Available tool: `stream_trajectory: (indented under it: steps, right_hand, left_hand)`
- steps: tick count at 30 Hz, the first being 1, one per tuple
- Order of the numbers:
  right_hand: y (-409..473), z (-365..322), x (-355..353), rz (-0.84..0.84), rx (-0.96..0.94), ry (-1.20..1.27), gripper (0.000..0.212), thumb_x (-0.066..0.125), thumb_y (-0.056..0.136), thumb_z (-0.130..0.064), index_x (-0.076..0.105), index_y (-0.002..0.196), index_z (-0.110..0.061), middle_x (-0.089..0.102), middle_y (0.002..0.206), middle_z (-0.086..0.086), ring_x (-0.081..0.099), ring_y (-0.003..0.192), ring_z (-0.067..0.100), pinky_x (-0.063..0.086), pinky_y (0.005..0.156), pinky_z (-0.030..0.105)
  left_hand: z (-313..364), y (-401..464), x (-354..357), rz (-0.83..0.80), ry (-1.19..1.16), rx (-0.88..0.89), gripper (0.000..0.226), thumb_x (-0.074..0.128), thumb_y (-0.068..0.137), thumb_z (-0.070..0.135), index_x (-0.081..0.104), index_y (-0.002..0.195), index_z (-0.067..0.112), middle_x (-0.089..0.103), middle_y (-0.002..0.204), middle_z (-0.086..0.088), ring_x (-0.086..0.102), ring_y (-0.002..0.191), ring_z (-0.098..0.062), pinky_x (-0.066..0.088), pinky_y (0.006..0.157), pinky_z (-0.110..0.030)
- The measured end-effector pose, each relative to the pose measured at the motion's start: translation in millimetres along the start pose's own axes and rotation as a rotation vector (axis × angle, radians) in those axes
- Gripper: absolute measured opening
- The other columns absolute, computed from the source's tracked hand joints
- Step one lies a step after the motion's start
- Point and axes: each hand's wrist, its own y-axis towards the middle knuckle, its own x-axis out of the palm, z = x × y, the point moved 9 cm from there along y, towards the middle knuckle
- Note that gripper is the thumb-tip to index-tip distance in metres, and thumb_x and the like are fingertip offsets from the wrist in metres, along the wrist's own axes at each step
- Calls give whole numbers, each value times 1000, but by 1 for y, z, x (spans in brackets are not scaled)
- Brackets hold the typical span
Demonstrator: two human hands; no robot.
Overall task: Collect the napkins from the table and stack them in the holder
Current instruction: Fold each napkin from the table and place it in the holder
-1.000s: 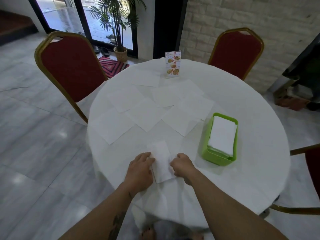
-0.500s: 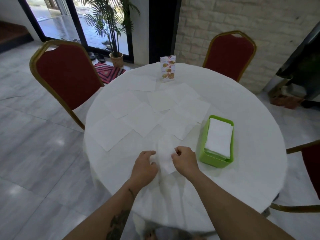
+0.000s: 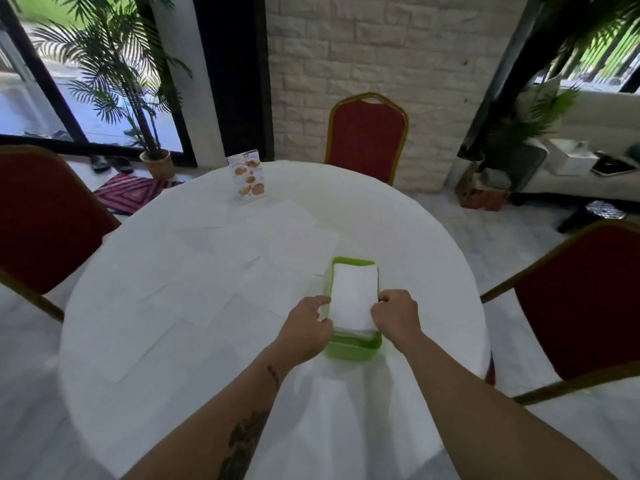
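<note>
table [image 3: 207, 341] | napkin [image 3: 353, 299] now over holder [image 3: 349, 351] | left hand [image 3: 306, 327], right hand [image 3: 394, 315] pinching it

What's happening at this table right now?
A person is tidying napkins. Both hands, left hand and right hand, hold a folded napkin by its sides over the green holder, setting it on the stack inside. Several unfolded napkins lie spread on the white table, near a menu card.

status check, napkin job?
Both hands, left hand and right hand, pinch folded napkin over green holder. Loose napkins remain. Nothing blocking.
</note>
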Motion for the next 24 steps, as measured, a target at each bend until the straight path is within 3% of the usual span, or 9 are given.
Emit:
stream_trajectory:
  steps: [2,5,7,12,17,24]
  right_hand:
    - [6,7,2,-33,7,-5,10,51,67,-1,58,63,-6,56,62,7,49,57,24,34,50,29]
    - [14,10,5,-72,18,-8,22,54,67,-6,68,84,-3,68,79,9,62,69,25,46,56,29]
    - [17,7,5,-86,-8,-86,25,56,70,-12,62,93,-7,65,88,5,63,81,28,46,61,32]
    - [23,-8,6,-31,-248,-380,56,55,78,-22,43,132,-15,50,121,7,53,109,30,42,77,35]
    - [13,-13,44,-221,-437,-536,40,50,86,-25,54,125,-15,54,125,7,51,111,28,45,91,40]
    - [14,-28,48,-163,-476,-597,40,46,85,-27,60,121,-20,56,120,3,53,106,26,41,87,40]
  left_hand:
    - [-3,1,12,-17,29,-12,50,54,87,17,48,136,21,46,141,0,51,118,-17,41,103,-31]
    - [-3,6,20,-16,115,-20,50,54,87,19,47,136,20,44,141,-1,48,123,-20,38,108,-35]
    - [-2,9,22,-4,133,-31,50,54,86,19,48,136,19,45,141,-3,48,123,-21,38,108,-37]
    - [0,14,23,60,133,-38,44,54,85,16,54,129,17,48,135,-3,50,118,-20,40,105,-35]
    - [-7,15,23,99,94,-69,38,52,87,14,57,124,22,52,132,2,53,113,-18,45,103,-36]
    - [-21,15,4,98,-45,-26,38,48,88,9,61,120,25,61,118,8,59,99,-7,45,84,-19]
